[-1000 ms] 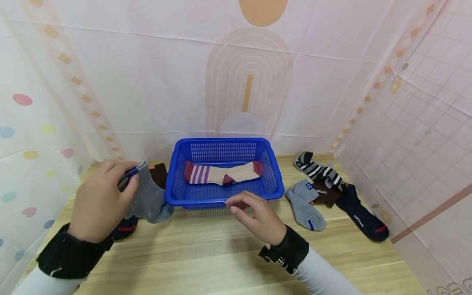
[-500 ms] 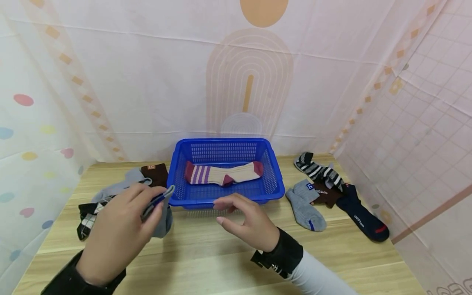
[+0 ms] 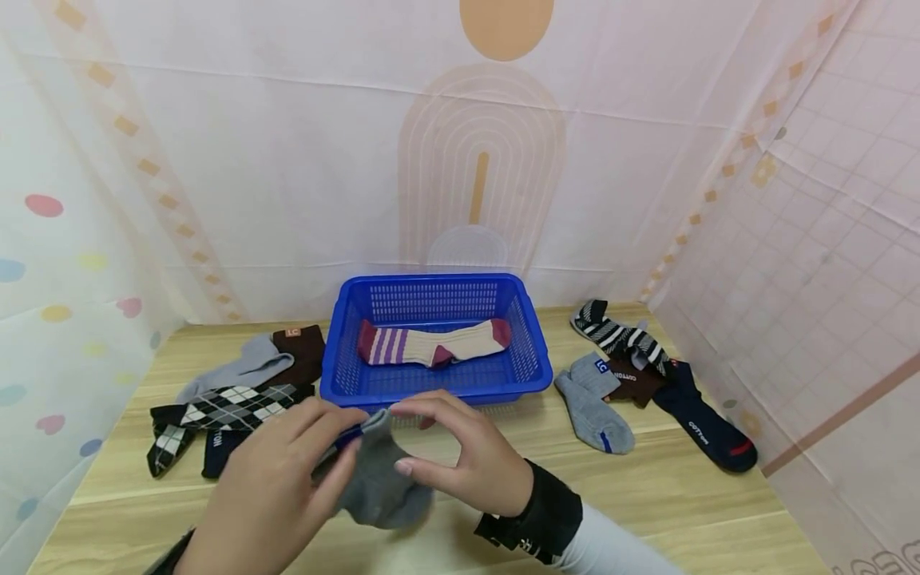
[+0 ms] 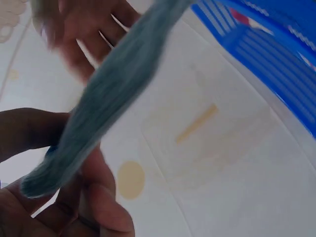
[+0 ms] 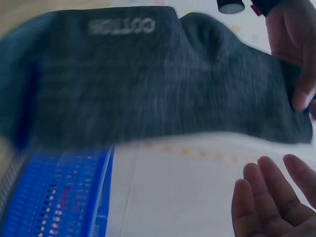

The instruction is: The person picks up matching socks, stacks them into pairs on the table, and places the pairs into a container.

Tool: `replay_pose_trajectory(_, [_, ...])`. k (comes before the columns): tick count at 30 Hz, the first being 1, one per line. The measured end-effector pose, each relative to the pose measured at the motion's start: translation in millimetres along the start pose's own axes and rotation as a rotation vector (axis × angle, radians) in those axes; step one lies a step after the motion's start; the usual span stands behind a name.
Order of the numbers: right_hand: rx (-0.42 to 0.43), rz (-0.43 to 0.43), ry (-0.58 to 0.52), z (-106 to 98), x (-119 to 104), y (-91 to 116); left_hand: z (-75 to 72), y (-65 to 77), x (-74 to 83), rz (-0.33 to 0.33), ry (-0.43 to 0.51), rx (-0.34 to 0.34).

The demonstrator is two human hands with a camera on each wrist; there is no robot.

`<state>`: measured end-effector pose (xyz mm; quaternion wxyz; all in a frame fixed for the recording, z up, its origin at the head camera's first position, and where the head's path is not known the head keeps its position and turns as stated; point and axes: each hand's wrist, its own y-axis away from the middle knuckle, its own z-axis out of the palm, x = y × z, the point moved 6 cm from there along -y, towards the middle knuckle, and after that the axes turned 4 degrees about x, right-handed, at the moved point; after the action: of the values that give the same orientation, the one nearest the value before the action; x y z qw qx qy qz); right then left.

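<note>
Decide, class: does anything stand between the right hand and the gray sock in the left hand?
Nothing visible does: the right wrist view shows only open space between the right hand and the gray sock.

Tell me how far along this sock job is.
Apparently done: the striped sock in the blue basket. In hand: a gray sock, pinched by the left hand, the right hand open beside it. Probably remaining: the left sock pile and the right sock pile beside the basket.
</note>
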<state>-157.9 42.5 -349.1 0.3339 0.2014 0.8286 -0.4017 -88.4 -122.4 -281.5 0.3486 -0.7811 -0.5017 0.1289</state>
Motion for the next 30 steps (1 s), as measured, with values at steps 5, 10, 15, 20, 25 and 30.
replay_pose_trajectory(5, [0.029, -0.043, -0.020, 3, -9, 2, 7.5, -0.4, 15.0, 0.066, 0.073, -0.033])
replay_pose_trajectory(10, [0.053, -0.082, -0.039, 3, -9, 5, 10.0, -1.4, 22.3, 0.108, 0.120, 0.002])
replay_pose_trajectory(15, [0.056, -0.080, -0.034, 4, -3, 8, 7.5, -1.9, 22.1, 0.093, 0.134, 0.030])
replay_pose_trajectory(20, [0.053, -0.046, -0.021, 4, 10, 15, 4.9, -3.2, 18.6, 0.046, 0.125, 0.013])
replay_pose_trajectory(25, [0.040, 0.021, -0.018, 8, 27, 25, 1.0, -5.0, 15.9, -0.002, 0.107, 0.007])
replay_pose_trajectory(30, [0.024, 0.138, -0.026, 14, 48, 37, -6.3, -5.6, 12.9, -0.026, 0.118, 0.052])
